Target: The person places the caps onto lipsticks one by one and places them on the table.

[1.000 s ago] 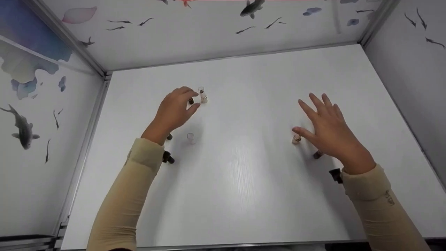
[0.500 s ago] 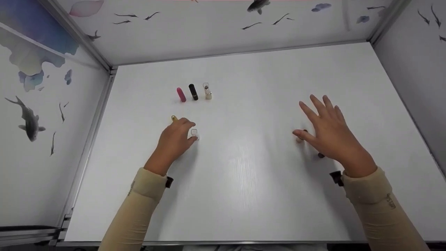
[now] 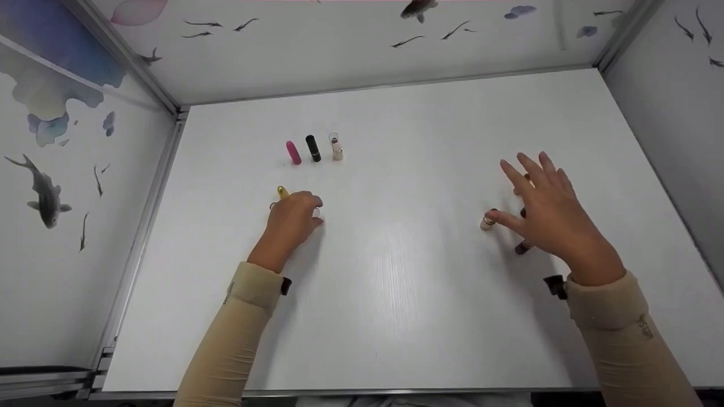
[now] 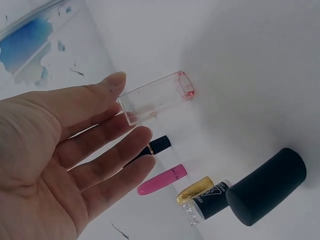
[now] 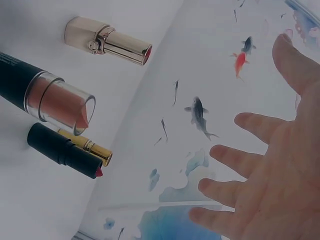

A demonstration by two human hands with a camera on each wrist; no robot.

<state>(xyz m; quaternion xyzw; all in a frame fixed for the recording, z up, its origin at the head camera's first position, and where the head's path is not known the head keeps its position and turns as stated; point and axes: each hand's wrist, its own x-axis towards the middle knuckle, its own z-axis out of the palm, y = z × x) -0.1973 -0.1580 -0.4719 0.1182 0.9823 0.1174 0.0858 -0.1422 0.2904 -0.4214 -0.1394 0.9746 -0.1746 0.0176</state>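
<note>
Drawn back, left hand (image 3: 290, 223) brackets an upright, tubular, clear plastic cap (image 4: 160, 96), presumably suiting its stance, grip uncertain; right hand (image 3: 554, 212) splays.

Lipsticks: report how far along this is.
Looks done: the pink tube, black tube and clear-topped tube stand in a row, perhaps capped. In hand: the left hand is at the clear cap; its grip is unclear. Apparently left: the pale-cased lipstick and red-tipped lipstick near the right hand look uncapped, with the gold cap and black cap beside the left hand.
</note>
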